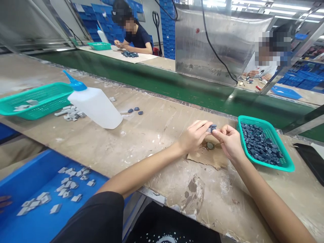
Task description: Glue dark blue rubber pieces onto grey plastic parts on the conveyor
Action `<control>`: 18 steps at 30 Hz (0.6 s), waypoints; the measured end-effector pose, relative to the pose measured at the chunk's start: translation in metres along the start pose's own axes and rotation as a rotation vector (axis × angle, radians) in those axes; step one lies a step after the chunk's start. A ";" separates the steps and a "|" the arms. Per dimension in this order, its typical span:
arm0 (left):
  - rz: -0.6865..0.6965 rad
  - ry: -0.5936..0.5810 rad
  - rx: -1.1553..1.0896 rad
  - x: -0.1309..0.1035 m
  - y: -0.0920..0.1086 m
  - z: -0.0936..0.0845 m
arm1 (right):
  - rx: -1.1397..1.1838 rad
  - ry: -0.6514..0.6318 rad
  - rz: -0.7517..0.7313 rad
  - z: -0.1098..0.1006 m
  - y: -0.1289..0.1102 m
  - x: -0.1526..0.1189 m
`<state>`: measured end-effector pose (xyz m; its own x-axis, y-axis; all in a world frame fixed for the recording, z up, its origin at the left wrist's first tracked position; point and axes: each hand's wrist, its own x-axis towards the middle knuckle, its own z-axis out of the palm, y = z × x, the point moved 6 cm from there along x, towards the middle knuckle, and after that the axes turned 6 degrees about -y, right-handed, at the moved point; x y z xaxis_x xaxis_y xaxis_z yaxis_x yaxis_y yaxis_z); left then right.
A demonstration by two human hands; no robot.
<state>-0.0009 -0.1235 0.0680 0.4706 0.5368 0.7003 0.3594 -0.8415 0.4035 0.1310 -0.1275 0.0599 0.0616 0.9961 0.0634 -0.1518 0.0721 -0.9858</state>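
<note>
My left hand (193, 136) and my right hand (230, 140) meet above a torn piece of cardboard (206, 158). Between their fingertips is a small grey and dark blue piece (212, 128), gripped from both sides. A small round cap (210, 145) with liquid in it rests on the cardboard just below. To the right of my right hand stands a green basket (289, 164) full of dark blue pieces (260, 143). Three dark blue pieces (136, 109) lie on the table further left.
A white bottle (97, 106) with a blue nozzle stands left, beside grey pieces (72, 113) and another green basket (50, 89). A blue tray (83, 209) holds grey pieces, a hand at its left edge. Two people work across a green belt (157, 82). A black object (310, 162) lies right.
</note>
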 end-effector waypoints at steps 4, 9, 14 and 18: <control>-0.087 -0.024 -0.037 0.000 0.000 0.003 | -0.146 0.037 -0.059 -0.003 -0.001 0.002; -0.305 -0.172 -0.359 0.020 -0.028 0.032 | -0.597 0.036 -0.121 -0.021 -0.010 0.012; -0.604 -0.437 -0.328 0.077 -0.104 0.079 | -0.707 -0.018 -0.139 -0.051 -0.026 0.025; -0.737 -0.326 -0.190 0.106 -0.150 0.061 | -0.765 -0.064 -0.140 -0.053 -0.046 0.026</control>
<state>0.0447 0.0632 0.0459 0.3880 0.9214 0.0233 0.5382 -0.2470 0.8058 0.1922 -0.1075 0.0990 -0.0308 0.9830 0.1812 0.5775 0.1655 -0.7994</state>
